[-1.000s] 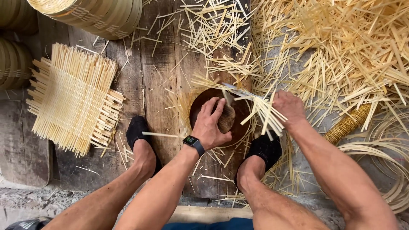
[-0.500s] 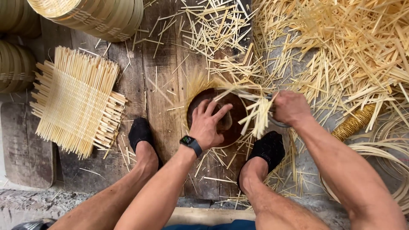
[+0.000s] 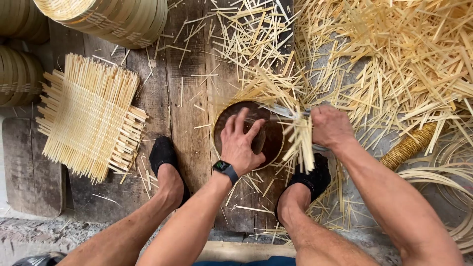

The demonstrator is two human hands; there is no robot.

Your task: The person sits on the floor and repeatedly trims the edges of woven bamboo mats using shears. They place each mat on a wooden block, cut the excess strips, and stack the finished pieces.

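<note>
Rough wooden planks (image 3: 189, 113) run under my feet, littered with cut bamboo slivers, and a deep heap of loose strips (image 3: 394, 64) fills the far right. To the left lies a finished woven mat (image 3: 86, 116), with stacked round baskets (image 3: 118, 17) beyond it at the far left.

Since a second ago my right hand (image 3: 332, 127) has swung in from the right toward the middle, carrying the bundle of strip ends (image 3: 303, 143) with it, so those ends now hang down over the right rim of the dark round form (image 3: 246, 133) rather than fanning out to the side. The weave looks to be getting folded around the form's edge.

My left hand (image 3: 241, 143) lies flat on top of the form, fingers spread apart and pressing down, pinning the woven base between my two feet. My right hand is curled shut around a knife (image 3: 286, 112), its blade pointing left, crossing the strips just beside the form's far right edge.
</note>
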